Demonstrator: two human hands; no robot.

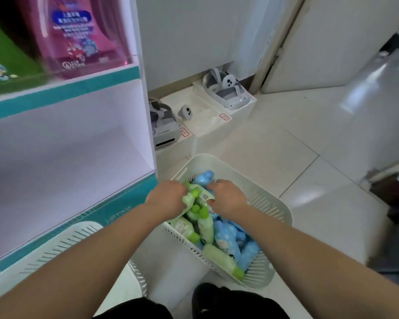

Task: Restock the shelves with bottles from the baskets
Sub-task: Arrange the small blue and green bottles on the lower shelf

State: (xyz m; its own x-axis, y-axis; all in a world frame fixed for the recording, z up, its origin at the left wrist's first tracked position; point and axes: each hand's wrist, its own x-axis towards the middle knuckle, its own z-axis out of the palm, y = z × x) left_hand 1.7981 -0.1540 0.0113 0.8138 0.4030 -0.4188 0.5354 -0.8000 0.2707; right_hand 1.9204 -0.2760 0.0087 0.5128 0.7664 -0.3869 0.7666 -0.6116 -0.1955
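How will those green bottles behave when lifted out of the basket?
Probably light: left hand and right hand grip several green bottles together. Their rounded bodies may slip or roll once laid down.

Tiled floor (pixel 286 146) carries one white basket (pixel 283 210) at centre, a second basket (pixel 78 236) near left, and white boxes (pixel 207 125) far by the wall. Upper shelf (pixel 62 90) holds a pink bottle (pixel 78 35).

Grey headset (pixel 228 93) on a white box (pixel 244 111); controller (pixel 186 111) nearby; tiled floor (pixel 309 180).
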